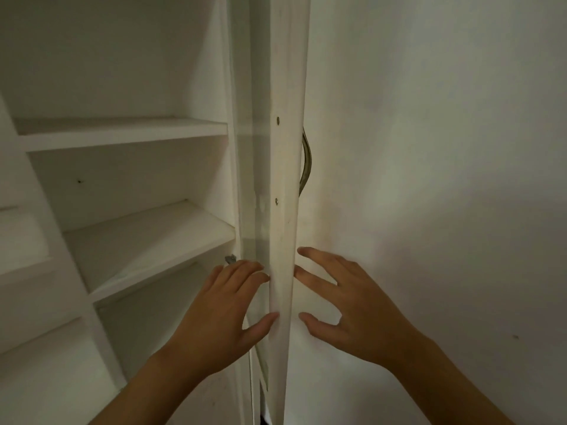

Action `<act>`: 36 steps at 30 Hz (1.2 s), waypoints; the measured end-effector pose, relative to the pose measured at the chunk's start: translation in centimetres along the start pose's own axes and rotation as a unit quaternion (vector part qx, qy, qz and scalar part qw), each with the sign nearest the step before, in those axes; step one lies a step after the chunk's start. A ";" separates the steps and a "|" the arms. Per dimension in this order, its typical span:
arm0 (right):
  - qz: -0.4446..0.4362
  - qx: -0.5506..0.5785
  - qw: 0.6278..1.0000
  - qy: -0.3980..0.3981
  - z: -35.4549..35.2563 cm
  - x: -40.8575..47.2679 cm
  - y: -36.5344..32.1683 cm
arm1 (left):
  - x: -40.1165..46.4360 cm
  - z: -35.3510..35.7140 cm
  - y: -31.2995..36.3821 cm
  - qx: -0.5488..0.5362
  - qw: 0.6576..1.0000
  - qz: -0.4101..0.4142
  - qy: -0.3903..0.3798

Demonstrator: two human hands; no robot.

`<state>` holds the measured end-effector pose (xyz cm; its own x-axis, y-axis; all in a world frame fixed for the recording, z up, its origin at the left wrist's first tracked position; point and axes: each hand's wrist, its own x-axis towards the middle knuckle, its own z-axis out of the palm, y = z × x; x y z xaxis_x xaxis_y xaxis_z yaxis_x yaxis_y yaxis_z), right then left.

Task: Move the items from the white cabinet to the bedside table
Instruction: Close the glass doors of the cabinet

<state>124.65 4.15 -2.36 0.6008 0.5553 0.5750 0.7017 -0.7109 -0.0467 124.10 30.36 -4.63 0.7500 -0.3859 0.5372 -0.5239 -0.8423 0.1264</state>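
Domestic interior, likely a bedroom or hallway. Indicators: a built-in white cabinet (pixel 122 133) with painted wooden shelves, a hinged door (pixel 287 179) with a curved metal handle (pixel 306 161), a plain painted wall (pixel 445 148).

The white wooden cabinet door (pixel 287 179) is standing edge-on down the middle of the view, blocking any straight passage across. To the left of the door, the white cabinet shelves (pixel 147 240) are lying open to reach, with gaps between the boards. A small grey object (pixel 230 259) is sitting just left of the door at the middle shelf's front corner. The left hand (pixel 221 314) is touching the door's left side; the right hand (pixel 346 305) is occupying the room right of it. A curved metal handle (pixel 306 161) is protruding from the door's right face.
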 end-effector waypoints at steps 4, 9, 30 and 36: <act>-0.023 0.007 1.000 -0.002 1.3 1.7 -1.9 | -2.2 -1.5 -1.8 0.012 1.000 -0.010 0.003; -0.068 0.035 0.997 0.003 2.3 4.5 -4.5 | -5.0 -3.8 -4.2 0.012 0.999 -0.025 0.017; -0.291 -0.069 0.941 0.157 2.5 21.9 -12.7 | -9.8 -9.4 -13.3 0.166 0.969 -0.166 0.072; -0.307 -0.080 0.933 0.172 2.2 25.9 -13.6 | -8.5 -11.5 -13.7 0.208 0.953 -0.179 0.127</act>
<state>131.54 29.18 11.38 -0.0736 0.7273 0.6824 0.7900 -0.3751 0.4850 120.27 49.45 -1.31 0.7013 0.0135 0.7128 -0.0082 -0.9996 0.0270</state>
